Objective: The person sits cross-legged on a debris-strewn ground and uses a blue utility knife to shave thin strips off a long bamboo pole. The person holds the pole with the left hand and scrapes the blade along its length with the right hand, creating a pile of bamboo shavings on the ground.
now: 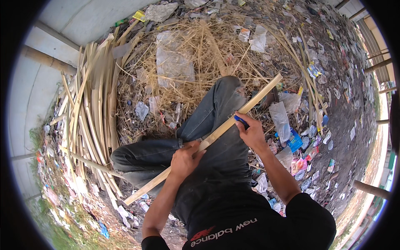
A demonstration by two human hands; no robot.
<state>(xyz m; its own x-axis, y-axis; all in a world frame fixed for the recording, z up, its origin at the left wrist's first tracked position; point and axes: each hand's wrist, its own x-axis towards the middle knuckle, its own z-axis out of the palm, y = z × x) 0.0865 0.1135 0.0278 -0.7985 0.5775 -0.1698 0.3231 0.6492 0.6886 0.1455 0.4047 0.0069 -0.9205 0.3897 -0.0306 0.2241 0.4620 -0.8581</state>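
A long, pale split bamboo strip (260,95) lies slantwise across my bent legs, from lower left to upper right. My left hand (184,161) is closed round it near the middle, above my lap. Farther up the strip, my right hand (251,132) grips a small blue object (241,121) between thumb and fingers, against the strip. Only part of that object shows, so I cannot tell its kind. Thin curled shavings sit on the strip beside it.
A stack of long bamboo strips (98,104) lies at the left by a pale wall (75,18). Ahead is a heap of straw-coloured shavings (200,54) with a plastic sheet (173,60). More thin strips (306,75) lie at the right, among scattered plastic litter (293,139).
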